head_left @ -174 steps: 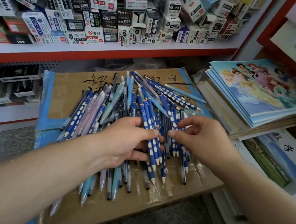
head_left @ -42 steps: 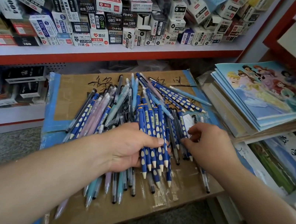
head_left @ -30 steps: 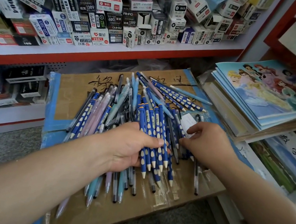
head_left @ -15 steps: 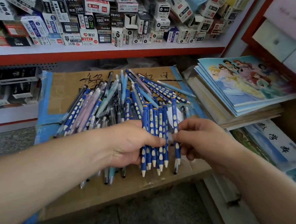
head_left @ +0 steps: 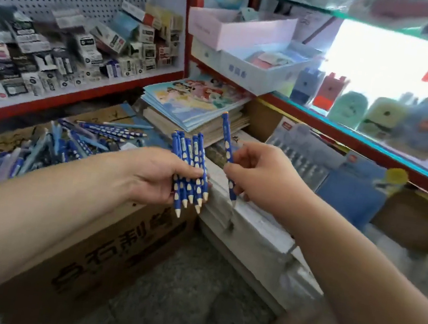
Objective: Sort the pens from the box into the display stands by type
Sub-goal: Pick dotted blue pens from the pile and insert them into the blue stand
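Note:
My left hand grips a bundle of several blue pens with white dots, tips pointing down, lifted off the cardboard box. Just to its right, my right hand pinches one more blue dotted pen, held nearly upright. The rest of the pens, blue dotted and pale ones mixed, lie in a loose heap on the box top at the left. A grey display card with pen slots leans at the right, behind my right hand.
A red-edged shelf with many small pen boxes runs along the back left. A stack of picture notebooks lies beyond the box. Pink and blue trays and pastel sharpeners sit on the glass counter at the right.
Both hands lifted away from the heap and swung right with the view. The left hand now carries the blue bundle in the air; the right hand holds a single blue pen apart from it.

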A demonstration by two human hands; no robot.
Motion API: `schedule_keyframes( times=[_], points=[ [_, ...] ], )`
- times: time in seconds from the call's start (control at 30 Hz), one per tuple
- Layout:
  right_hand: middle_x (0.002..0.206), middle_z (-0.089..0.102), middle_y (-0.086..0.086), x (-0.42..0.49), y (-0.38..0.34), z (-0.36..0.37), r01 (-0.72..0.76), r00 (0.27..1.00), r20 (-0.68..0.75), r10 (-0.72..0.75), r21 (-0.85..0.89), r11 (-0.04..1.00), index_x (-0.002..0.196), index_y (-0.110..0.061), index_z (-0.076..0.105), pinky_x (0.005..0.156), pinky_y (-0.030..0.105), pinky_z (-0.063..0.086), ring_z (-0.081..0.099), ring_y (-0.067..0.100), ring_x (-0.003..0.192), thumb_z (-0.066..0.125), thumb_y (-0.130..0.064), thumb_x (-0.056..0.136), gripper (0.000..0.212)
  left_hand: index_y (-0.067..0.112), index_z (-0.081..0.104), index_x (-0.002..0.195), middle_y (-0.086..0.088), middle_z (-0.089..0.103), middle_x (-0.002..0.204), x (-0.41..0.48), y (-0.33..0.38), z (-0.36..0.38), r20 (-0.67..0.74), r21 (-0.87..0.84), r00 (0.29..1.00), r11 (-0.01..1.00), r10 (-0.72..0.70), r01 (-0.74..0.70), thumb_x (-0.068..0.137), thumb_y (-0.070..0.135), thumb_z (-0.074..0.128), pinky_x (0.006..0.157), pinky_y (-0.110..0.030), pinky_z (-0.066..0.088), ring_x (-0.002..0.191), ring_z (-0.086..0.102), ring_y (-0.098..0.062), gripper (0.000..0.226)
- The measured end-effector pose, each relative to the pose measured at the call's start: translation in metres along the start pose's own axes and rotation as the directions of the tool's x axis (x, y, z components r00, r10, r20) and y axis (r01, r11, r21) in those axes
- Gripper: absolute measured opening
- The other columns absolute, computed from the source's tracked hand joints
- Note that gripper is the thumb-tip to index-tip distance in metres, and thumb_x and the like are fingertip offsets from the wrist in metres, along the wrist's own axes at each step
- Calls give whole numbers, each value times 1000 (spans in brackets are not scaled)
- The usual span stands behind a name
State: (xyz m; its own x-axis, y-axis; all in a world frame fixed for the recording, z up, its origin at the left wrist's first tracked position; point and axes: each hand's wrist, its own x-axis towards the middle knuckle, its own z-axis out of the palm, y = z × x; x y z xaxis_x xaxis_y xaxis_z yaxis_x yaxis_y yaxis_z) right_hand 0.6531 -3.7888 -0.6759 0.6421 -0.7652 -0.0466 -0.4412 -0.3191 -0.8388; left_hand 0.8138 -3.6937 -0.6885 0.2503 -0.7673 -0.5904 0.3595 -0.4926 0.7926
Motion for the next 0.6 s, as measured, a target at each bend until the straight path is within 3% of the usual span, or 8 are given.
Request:
schedule_keyframes(
  times=[0.17,0.3,0.4,0.5,0.6],
  points=[
    [79,69,-2,-45,34,-44,-56,993,-106,47,-83,995,94,-29,60,67,37,63,70,14,70,67,-20,94,11,3,64,112,-15,73,86,7,-3,66,136,88,990,996,-19,7,98,0,53,58,-35,62,70,73,-24,18],
    [71,68,4,-80,63,-82,-168,954,-258,154,-33,985,88,-19,61,65,48,62,70,28,68,66,-18,96,9,3,63,111,-17,74,91,23,-10,112,268,169,962,986,-57,11,95,-2,55,72,-43,61,79,72,-26,18],
    [73,71,8,-102,77,-106,-237,904,-375,207,-36,971,90,-13,64,67,51,61,72,29,71,65,-19,96,9,2,63,113,-19,75,93,36,-10,140,333,226,940,974,-77,-1,95,-2,57,70,-43,61,79,75,-27,20],
    [74,72,8,-113,87,-126,-269,856,-466,224,-32,963,88,-11,65,64,46,63,73,24,66,66,-15,95,8,3,62,116,-18,76,94,45,-11,163,393,258,915,966,-90,-15,94,-2,59,83,-47,58,86,75,-28,23],
    [82,73,13,-113,97,-144,-291,833,-494,250,-7,957,94,-8,65,62,39,63,73,25,69,66,-14,95,6,4,61,113,-17,76,91,53,-11,179,428,275,899,961,-95,-29,95,-3,58,81,-46,59,86,75,-28,20]
  ],
)
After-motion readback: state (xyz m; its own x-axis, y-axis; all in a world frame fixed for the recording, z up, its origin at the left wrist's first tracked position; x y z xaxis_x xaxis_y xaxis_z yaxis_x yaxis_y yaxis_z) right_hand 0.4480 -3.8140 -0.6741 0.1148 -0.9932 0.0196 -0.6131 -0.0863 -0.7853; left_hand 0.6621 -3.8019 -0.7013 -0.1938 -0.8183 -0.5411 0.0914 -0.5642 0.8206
